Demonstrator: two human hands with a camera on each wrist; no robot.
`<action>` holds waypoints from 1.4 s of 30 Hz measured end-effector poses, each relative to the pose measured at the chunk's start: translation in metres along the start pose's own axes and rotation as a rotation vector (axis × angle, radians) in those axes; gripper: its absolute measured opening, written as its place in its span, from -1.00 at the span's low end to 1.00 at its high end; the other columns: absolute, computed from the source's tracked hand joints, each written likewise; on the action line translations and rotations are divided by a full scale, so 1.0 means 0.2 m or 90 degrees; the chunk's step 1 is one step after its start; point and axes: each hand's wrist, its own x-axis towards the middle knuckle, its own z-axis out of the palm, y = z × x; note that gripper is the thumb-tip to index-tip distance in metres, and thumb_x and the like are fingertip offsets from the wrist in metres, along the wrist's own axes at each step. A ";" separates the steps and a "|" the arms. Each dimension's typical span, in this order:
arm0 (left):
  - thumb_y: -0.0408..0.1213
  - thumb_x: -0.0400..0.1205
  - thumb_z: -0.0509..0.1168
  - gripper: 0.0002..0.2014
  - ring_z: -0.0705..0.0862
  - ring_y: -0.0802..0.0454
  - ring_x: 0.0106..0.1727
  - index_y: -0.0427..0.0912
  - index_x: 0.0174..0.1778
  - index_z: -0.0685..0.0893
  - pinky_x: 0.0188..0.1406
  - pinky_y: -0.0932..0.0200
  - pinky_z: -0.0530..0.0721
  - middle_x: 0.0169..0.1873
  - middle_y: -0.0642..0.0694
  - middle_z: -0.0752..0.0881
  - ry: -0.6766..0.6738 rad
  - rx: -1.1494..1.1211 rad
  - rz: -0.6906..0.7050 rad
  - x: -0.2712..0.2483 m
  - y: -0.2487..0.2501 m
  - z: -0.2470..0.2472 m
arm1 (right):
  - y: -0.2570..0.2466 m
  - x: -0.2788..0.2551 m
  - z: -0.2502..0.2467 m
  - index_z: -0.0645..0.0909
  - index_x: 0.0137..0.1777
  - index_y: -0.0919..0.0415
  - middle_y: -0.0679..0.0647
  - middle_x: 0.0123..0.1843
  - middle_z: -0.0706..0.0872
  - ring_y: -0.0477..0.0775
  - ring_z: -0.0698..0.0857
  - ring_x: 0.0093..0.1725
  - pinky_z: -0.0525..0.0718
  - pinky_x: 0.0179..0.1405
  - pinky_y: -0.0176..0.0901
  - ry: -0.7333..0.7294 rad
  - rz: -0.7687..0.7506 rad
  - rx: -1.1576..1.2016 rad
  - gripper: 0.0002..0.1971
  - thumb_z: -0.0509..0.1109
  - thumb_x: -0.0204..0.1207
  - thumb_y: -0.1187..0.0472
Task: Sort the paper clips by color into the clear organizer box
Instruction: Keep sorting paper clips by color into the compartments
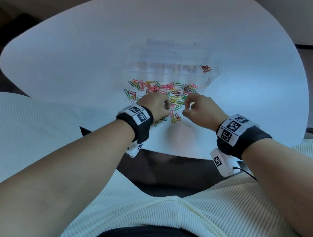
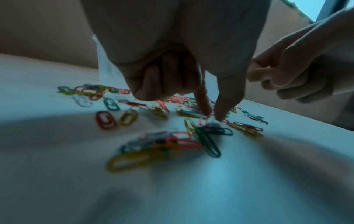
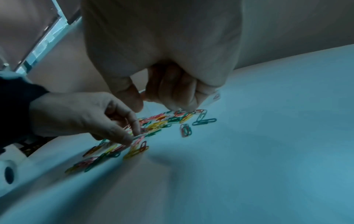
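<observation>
Left hand (image 1: 156,104) pinches a pale clip (image 3: 137,137) w/ thumb & index at the paper clips (image 1: 161,94); right hand (image 1: 199,110) hovers loosely curled, holding nothing. Clear organizer box (image 1: 175,63) beyond; bare white table (image 1: 72,65) both sides.

A scattered heap of plastic-coated wire paper clips (image 1: 161,94) lies on the round smooth-topped table (image 1: 72,59), under and just beyond both hands. The left hand (image 1: 156,104) is at the heap's near left, the right hand (image 1: 202,109) beside it. Beyond the heap stands the clear plastic organizer box (image 1: 175,63), a small cluster of clips (image 1: 206,68) in its far-right compartment.
</observation>
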 end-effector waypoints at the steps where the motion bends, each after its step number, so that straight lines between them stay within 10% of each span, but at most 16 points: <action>1: -0.09 0.54 0.39 -0.92 0.66 -0.01 -0.04 0.06 -0.09 0.72 -0.15 0.17 0.57 -0.06 0.04 0.74 0.009 0.019 0.006 0.00 0.01 0.00 | 0.01 0.00 0.01 0.55 -0.12 0.11 -0.02 -0.38 0.59 0.04 0.57 -0.32 0.52 -0.30 -0.11 0.012 0.005 -0.013 -0.95 0.36 0.46 0.17; 8: -0.13 0.55 0.33 -0.91 0.63 -0.01 -0.21 -0.01 -0.13 0.72 -0.28 0.20 0.52 -0.24 0.06 0.70 0.020 0.006 0.000 -0.01 0.03 0.00 | 0.10 0.04 -0.08 0.49 -0.02 0.22 0.14 -0.10 0.61 0.20 0.56 -0.09 0.44 -0.21 -0.13 0.008 0.147 -0.136 -0.85 0.27 0.59 0.13; 16: -0.17 0.45 -0.07 -0.80 0.17 -0.02 -0.48 -0.14 -0.47 0.23 -0.46 0.09 0.09 -0.50 -0.09 0.25 0.058 -0.344 -0.044 0.01 0.11 -0.12 | 0.04 0.05 -0.21 0.38 -0.15 0.28 0.12 -0.17 0.54 0.14 0.54 -0.23 0.32 -0.45 -0.18 -0.047 0.191 -0.230 -0.89 0.18 0.57 0.25; 20: -0.26 0.65 0.01 -0.64 0.01 0.05 -0.55 -0.04 -0.50 0.18 -0.54 0.24 0.05 -0.60 0.01 0.15 -0.013 -0.699 -0.115 0.03 0.15 -0.17 | 0.01 0.05 -0.27 0.58 -0.11 0.40 0.25 -0.25 0.69 0.13 0.63 -0.39 0.56 -0.39 -0.20 -0.095 0.218 -0.096 -0.81 0.14 0.52 0.33; 26: -0.05 0.75 0.17 -0.60 -0.01 0.04 -0.48 -0.07 -0.37 0.26 -0.63 0.28 0.05 -0.48 -0.03 0.09 -0.045 -0.868 -0.105 0.09 0.19 -0.20 | -0.09 0.07 -0.34 0.54 -0.06 0.35 0.21 -0.20 0.58 0.06 0.54 -0.29 0.56 -0.31 -0.22 -0.068 0.185 0.425 -0.76 0.09 0.57 0.59; 33: -0.32 0.80 0.06 -0.75 0.27 0.13 -0.57 -0.23 -0.12 0.57 -0.68 0.34 0.32 -0.46 -0.05 0.41 0.002 -0.782 -0.094 0.17 0.20 -0.24 | -0.22 0.23 -0.38 0.57 0.27 0.47 0.30 0.05 0.71 0.17 0.76 0.04 0.76 0.10 -0.16 0.136 0.116 0.646 -0.63 0.26 0.51 0.68; 37: -0.40 0.77 0.02 -0.71 0.37 0.06 -0.51 -0.21 -0.07 0.65 -0.56 0.28 0.40 -0.38 -0.11 0.52 0.062 -0.635 -0.113 0.25 0.20 -0.28 | -0.23 0.28 -0.34 0.30 0.61 0.35 0.34 0.38 0.61 0.29 0.66 0.33 0.59 0.40 0.13 0.070 0.156 0.538 -0.40 0.40 0.60 0.32; 42: -0.44 0.71 0.07 -0.71 0.64 -0.25 -0.16 -0.20 -0.05 0.71 -0.35 0.18 0.50 0.17 -0.49 0.67 0.082 -0.582 -0.110 0.34 0.30 -0.33 | -0.18 0.25 -0.35 0.29 0.63 0.13 0.15 0.58 0.44 0.14 0.48 0.51 0.44 0.53 0.15 0.096 0.125 0.466 -0.38 0.36 0.60 0.07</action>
